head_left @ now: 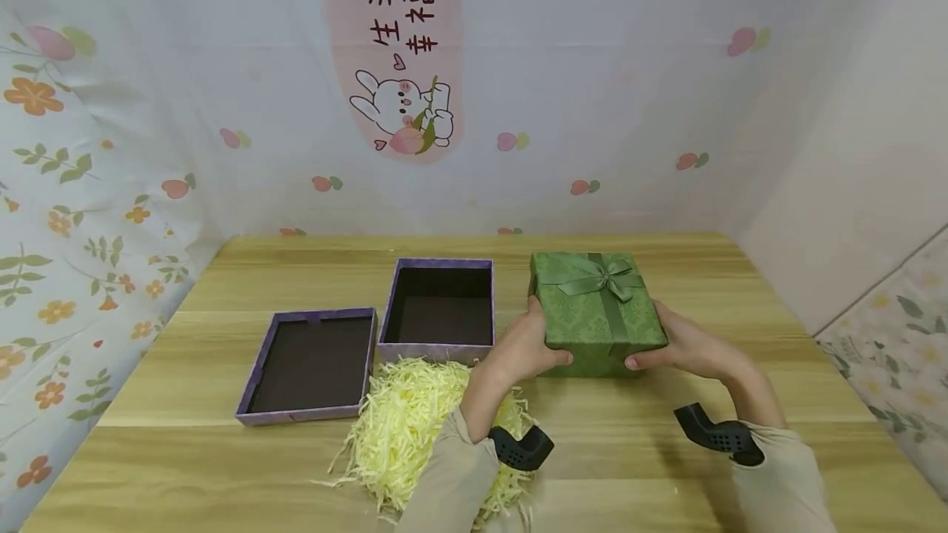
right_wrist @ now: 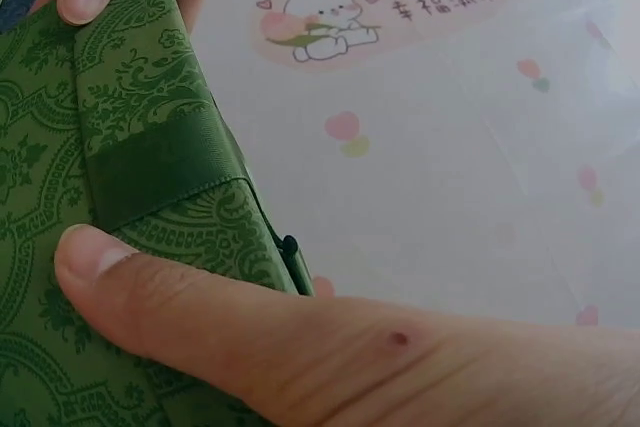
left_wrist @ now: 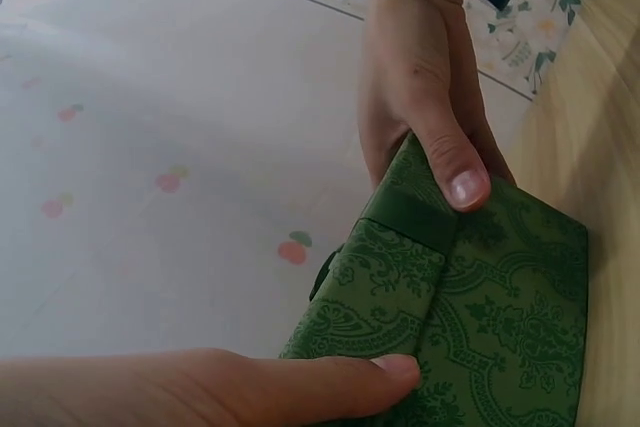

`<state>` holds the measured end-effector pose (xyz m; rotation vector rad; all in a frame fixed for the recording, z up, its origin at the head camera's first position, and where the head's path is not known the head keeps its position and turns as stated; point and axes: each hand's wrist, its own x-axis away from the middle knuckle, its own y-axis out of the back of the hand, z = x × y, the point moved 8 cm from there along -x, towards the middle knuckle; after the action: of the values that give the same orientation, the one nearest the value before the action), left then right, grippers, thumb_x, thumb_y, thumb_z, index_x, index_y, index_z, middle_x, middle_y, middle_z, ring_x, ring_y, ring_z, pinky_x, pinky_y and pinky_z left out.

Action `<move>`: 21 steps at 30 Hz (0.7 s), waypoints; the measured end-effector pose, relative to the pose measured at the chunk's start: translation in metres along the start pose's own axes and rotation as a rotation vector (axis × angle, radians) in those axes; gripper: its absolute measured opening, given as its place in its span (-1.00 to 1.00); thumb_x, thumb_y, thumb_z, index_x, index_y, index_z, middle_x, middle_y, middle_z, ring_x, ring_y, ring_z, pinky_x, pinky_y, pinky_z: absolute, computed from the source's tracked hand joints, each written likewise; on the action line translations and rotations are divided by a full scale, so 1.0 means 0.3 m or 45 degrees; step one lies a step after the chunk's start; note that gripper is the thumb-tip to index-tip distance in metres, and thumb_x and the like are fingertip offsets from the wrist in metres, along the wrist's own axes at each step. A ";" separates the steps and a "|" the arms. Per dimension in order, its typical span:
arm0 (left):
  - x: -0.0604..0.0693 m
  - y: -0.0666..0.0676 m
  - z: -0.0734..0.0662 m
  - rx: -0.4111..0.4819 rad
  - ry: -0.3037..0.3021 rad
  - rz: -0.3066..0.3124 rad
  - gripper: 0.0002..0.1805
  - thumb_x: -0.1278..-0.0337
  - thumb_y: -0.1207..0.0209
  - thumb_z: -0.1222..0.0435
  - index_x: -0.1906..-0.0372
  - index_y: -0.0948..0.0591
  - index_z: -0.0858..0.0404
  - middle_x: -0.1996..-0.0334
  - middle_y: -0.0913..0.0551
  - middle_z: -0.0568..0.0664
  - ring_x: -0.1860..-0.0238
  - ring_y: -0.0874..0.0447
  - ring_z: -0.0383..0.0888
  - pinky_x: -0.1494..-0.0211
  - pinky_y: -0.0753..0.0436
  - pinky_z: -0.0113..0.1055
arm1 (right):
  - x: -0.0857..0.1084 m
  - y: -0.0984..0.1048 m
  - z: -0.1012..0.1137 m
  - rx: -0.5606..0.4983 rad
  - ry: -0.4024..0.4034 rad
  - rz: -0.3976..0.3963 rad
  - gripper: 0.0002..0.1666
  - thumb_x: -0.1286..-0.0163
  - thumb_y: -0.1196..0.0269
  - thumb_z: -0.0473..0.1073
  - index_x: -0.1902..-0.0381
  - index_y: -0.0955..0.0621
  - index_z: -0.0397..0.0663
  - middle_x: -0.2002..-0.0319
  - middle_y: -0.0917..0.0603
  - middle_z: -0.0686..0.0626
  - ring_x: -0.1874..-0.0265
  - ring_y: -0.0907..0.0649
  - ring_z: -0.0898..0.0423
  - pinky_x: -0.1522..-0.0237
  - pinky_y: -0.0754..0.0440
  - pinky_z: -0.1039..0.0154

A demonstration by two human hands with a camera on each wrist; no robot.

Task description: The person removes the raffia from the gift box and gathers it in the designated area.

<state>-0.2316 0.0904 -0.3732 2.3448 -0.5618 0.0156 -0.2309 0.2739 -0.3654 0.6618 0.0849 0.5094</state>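
Observation:
A green patterned gift box (head_left: 585,319) with a lid, a green ribbon and a bow on top sits at the right of the table, closed. My left hand (head_left: 524,344) grips its left side, the thumb lying on the front face. On the opposite side my right hand (head_left: 689,344) holds the box, its thumb on the front right corner. Both thumbs press near the lid's lower edge, as the left wrist view shows on the green box (left_wrist: 500,297). Most of the other fingers are hidden behind the box's sides.
Left of the green box stands an open purple-edged box (head_left: 437,350) with a dark inside. Its matching lid (head_left: 304,415) lies inside-up farther left. A heap of yellow shredded paper (head_left: 403,426) spreads in front, partly under my left forearm. A patterned curtain (head_left: 592,89) hangs behind the wooden table (head_left: 185,467).

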 end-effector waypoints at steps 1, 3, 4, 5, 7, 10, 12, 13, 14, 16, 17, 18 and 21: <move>0.000 -0.002 -0.003 0.000 -0.001 0.001 0.14 0.01 -0.36 0.17 -0.41 0.21 0.48 0.67 -0.51 0.03 0.77 -0.34 -0.19 0.66 -0.33 -0.37 | 0.002 0.002 0.003 0.000 0.000 -0.002 0.15 -0.09 -0.42 -0.13 -0.41 0.04 -0.32 -0.22 -0.32 -0.31 -0.15 -0.39 -0.16 -0.03 -0.44 0.19; 0.004 -0.004 -0.005 0.004 0.010 0.003 0.15 0.01 -0.36 0.17 -0.42 0.22 0.47 0.75 -0.46 0.01 0.79 -0.32 -0.18 0.68 -0.32 -0.36 | 0.004 0.002 0.006 -0.004 -0.010 0.001 0.16 -0.09 -0.42 -0.13 -0.41 0.05 -0.29 -0.23 -0.32 -0.31 -0.16 -0.38 -0.17 -0.06 -0.42 0.10; 0.006 -0.003 -0.005 0.011 0.015 -0.003 0.15 0.01 -0.36 0.18 -0.42 0.22 0.47 0.76 -0.44 0.00 0.80 -0.32 -0.17 0.69 -0.31 -0.36 | 0.005 0.002 0.006 -0.003 -0.016 0.002 0.16 -0.09 -0.42 -0.12 -0.42 0.05 -0.29 -0.24 -0.31 -0.31 -0.17 -0.37 -0.17 -0.07 -0.41 0.05; 0.008 -0.002 -0.005 0.013 0.017 -0.008 0.15 0.02 -0.36 0.18 -0.42 0.21 0.47 0.76 -0.43 -0.01 0.80 -0.32 -0.17 0.69 -0.32 -0.36 | 0.006 0.002 0.005 0.000 -0.026 0.001 0.17 -0.09 -0.42 -0.11 -0.42 0.06 -0.28 -0.24 -0.30 -0.32 -0.17 -0.37 -0.18 -0.08 -0.40 -0.01; 0.009 -0.003 -0.004 0.013 0.014 -0.003 0.15 0.02 -0.36 0.18 -0.42 0.21 0.47 0.74 -0.45 -0.01 0.77 -0.36 -0.18 0.66 -0.35 -0.37 | 0.010 0.001 -0.001 0.005 -0.049 -0.006 0.18 -0.08 -0.43 -0.09 -0.42 0.06 -0.29 -0.24 -0.31 -0.33 -0.17 -0.36 -0.21 -0.08 -0.36 -0.12; 0.008 -0.007 -0.002 0.023 0.009 0.005 0.15 0.01 -0.36 0.18 -0.42 0.21 0.47 0.75 -0.44 -0.03 0.77 -0.35 -0.19 0.66 -0.34 -0.37 | 0.015 -0.001 -0.009 0.000 -0.062 -0.013 0.18 -0.07 -0.43 -0.09 -0.42 0.05 -0.29 -0.24 -0.31 -0.33 -0.17 -0.36 -0.20 -0.08 -0.37 -0.11; 0.007 -0.009 -0.001 0.036 0.008 0.007 0.13 -0.02 -0.34 0.18 -0.42 0.22 0.45 0.75 -0.43 -0.02 0.78 -0.32 -0.19 0.67 -0.33 -0.37 | 0.012 -0.002 -0.011 -0.028 -0.062 -0.014 0.17 -0.08 -0.43 -0.11 -0.42 0.06 -0.26 -0.22 -0.32 -0.31 -0.14 -0.40 -0.17 -0.03 -0.43 -0.06; 0.007 -0.008 -0.002 0.041 0.007 0.004 0.12 -0.04 -0.33 0.18 -0.42 0.23 0.44 0.76 -0.42 -0.01 0.80 -0.30 -0.18 0.68 -0.31 -0.37 | 0.010 -0.004 -0.012 -0.059 -0.067 -0.004 0.18 -0.10 -0.41 -0.12 -0.43 0.09 -0.24 -0.22 -0.31 -0.32 -0.08 -0.45 -0.16 0.04 -0.48 -0.05; 0.007 -0.008 -0.002 0.050 0.006 0.005 0.11 -0.05 -0.31 0.18 -0.43 0.24 0.43 0.76 -0.42 -0.02 0.80 -0.29 -0.18 0.68 -0.30 -0.37 | 0.009 -0.006 -0.015 -0.093 -0.080 0.005 0.18 -0.11 -0.41 -0.14 -0.44 0.11 -0.21 -0.17 -0.34 -0.32 0.01 -0.50 -0.15 0.12 -0.52 -0.02; 0.008 -0.010 -0.002 0.062 0.011 0.013 0.10 -0.09 -0.29 0.17 -0.43 0.26 0.41 0.77 -0.42 -0.01 0.82 -0.27 -0.18 0.69 -0.29 -0.37 | 0.008 -0.011 -0.021 -0.149 -0.121 0.025 0.18 -0.13 -0.39 -0.16 -0.44 0.16 -0.14 -0.06 -0.39 -0.30 0.20 -0.57 -0.10 0.30 -0.57 0.03; 0.008 -0.011 -0.002 0.065 0.012 0.017 0.10 -0.09 -0.28 0.17 -0.43 0.26 0.40 0.77 -0.42 -0.02 0.82 -0.26 -0.19 0.68 -0.29 -0.37 | 0.008 -0.013 -0.024 -0.171 -0.139 0.036 0.20 -0.14 -0.38 -0.17 -0.45 0.19 -0.11 0.00 -0.41 -0.30 0.32 -0.58 -0.08 0.39 -0.58 0.06; 0.009 -0.011 -0.002 0.061 0.014 0.016 0.10 -0.09 -0.28 0.17 -0.43 0.26 0.40 0.78 -0.40 -0.03 0.82 -0.25 -0.20 0.69 -0.28 -0.38 | 0.009 -0.016 -0.025 -0.191 -0.149 0.045 0.20 -0.15 -0.37 -0.18 -0.45 0.21 -0.10 0.06 -0.42 -0.29 0.42 -0.57 -0.07 0.48 -0.56 0.07; 0.010 -0.007 -0.004 0.054 0.020 0.004 0.10 -0.08 -0.29 0.18 -0.43 0.26 0.42 0.81 -0.36 -0.04 0.84 -0.21 -0.19 0.72 -0.25 -0.38 | 0.006 -0.017 -0.028 -0.205 -0.157 0.044 0.20 -0.16 -0.37 -0.19 -0.45 0.22 -0.07 0.15 -0.43 -0.29 0.51 -0.55 -0.07 0.56 -0.53 0.11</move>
<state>-0.2279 0.0914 -0.3731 2.3830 -0.5630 0.0478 -0.2290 0.2762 -0.3750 0.5363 -0.0833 0.5021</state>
